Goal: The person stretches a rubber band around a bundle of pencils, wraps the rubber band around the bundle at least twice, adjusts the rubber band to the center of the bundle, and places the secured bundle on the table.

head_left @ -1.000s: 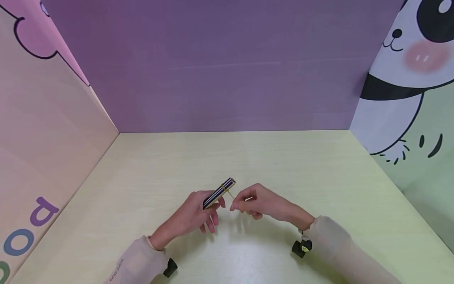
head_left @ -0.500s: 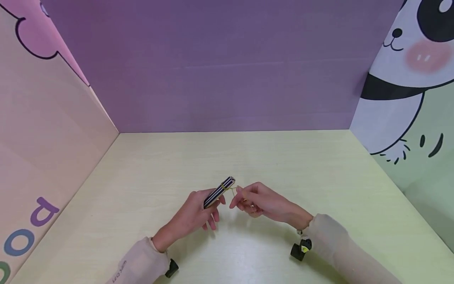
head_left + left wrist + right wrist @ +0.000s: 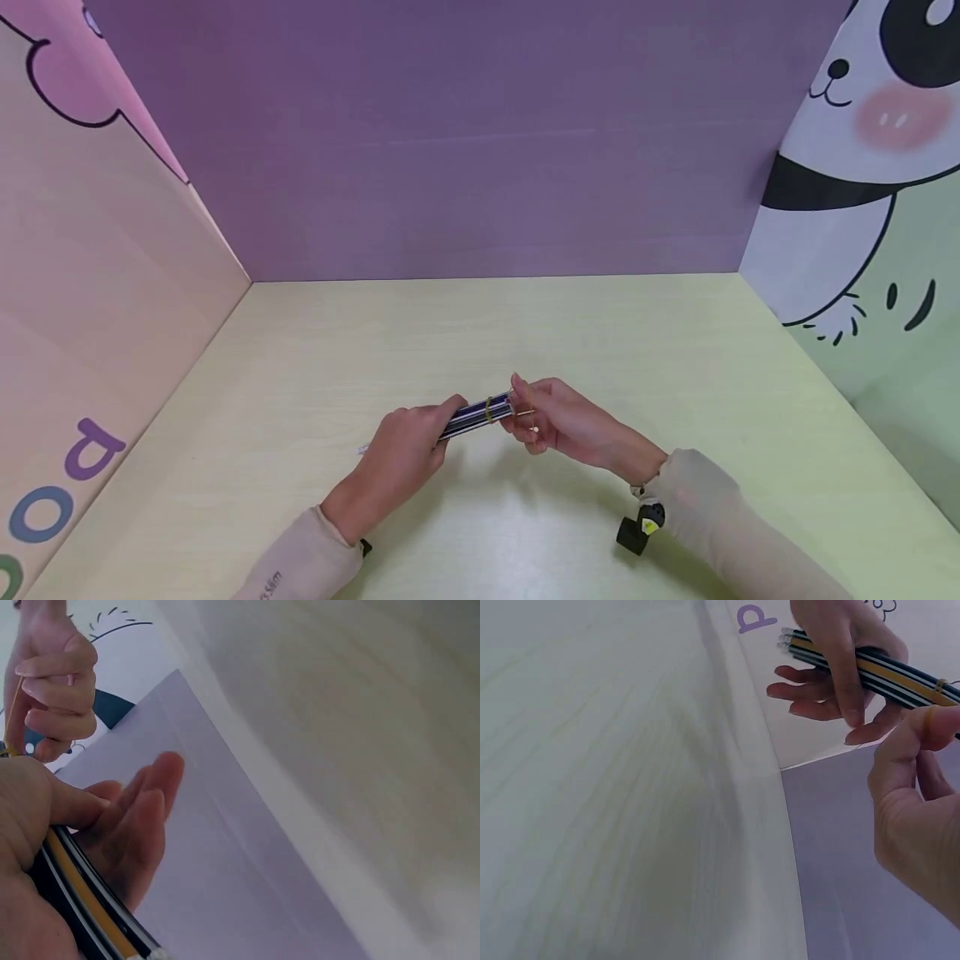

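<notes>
The left hand [image 3: 405, 446] had its grip clamped round the striped pencil bundle [image 3: 465, 421] above the tabletop [image 3: 420, 333]; the right hand [image 3: 573, 423] had fingers clamped on the yellow band [image 3: 488, 409], stretched beyond the bundle's end. Steady bundle, gradual tension appeared advisable.

Left fingers [image 3: 845, 679] partly hide the black-white-orange striped sticks [image 3: 896, 679], 1 end cropped by the right wrist view; the pale wooden tabletop [image 3: 480, 333] loses its near edge off-frame.
</notes>
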A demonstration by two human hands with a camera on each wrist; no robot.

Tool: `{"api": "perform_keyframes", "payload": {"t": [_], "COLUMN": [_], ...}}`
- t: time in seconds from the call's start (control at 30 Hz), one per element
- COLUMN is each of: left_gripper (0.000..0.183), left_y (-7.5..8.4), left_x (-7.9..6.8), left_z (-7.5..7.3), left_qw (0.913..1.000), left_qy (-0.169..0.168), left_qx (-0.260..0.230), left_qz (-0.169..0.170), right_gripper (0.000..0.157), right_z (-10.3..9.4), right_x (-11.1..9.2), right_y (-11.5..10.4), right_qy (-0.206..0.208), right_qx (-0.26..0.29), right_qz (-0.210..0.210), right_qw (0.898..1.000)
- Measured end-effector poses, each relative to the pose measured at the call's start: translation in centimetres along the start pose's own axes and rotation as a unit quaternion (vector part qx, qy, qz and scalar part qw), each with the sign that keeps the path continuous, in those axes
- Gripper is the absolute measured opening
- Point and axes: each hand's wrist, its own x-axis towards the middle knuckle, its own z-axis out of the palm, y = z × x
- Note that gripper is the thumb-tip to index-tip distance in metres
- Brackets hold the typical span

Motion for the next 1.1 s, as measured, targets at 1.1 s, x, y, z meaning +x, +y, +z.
{"api": "perform_keyframes", "payload": {"t": [1.1], "left_gripper": [0.028], "left_y": [0.8], "left_x": [0.1], "left_z": [0.2], "left_qw": [0.9986], "left_qy": [-0.042], "left_qx": [0.003], "left_qz": [-0.031], "right_gripper": [0.034], "right_z": [1.6], "right_x": [-0.1], "right_y": [-0.5], "right_qy": [0.07], "right_qx": [-0.203], "right_qz": [0.01], "right_qw": [0.977]}}
